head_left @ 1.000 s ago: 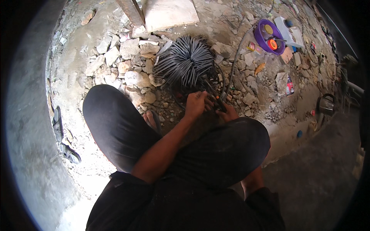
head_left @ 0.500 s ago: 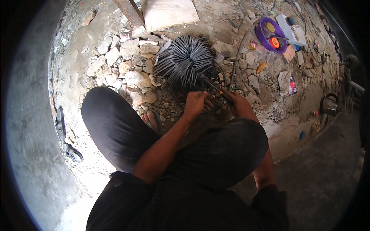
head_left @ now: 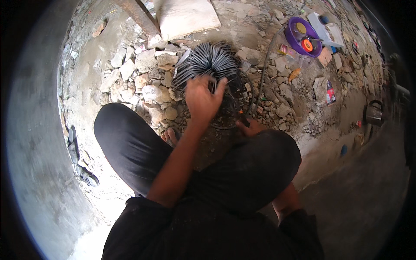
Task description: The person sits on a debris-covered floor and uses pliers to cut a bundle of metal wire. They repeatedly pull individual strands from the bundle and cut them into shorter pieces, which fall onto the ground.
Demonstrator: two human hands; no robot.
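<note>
A round bundle of grey-black wires (head_left: 211, 58), its strands fanning over from a middle, lies on the rubble in front of me. My left hand (head_left: 201, 99) is over the bundle's near edge, thumb and fingers apart; the fingertips are slightly blurred, and whether they touch the strands I cannot tell. Lower and to the right, beside my right knee, my right hand (head_left: 252, 128) is closed round a dark-handled tool (head_left: 244, 120) with an orange band. The far end of that tool is lost against dark strands, so its kind does not show. My knee partly covers the right wrist.
Broken stones (head_left: 145, 60) surround the bundle. A black cable (head_left: 265, 65) runs past its right side. At the far right stand a purple basin (head_left: 289, 38) with things in it and a white foam box (head_left: 333, 34). A pale board (head_left: 186, 17) lies beyond. Sandals (head_left: 73, 145) lie at left.
My left hand has moved up and left from beside the tool to the bundle, its fingers parting. My right hand has drawn back toward my knee with the tool, away from the bundle.
</note>
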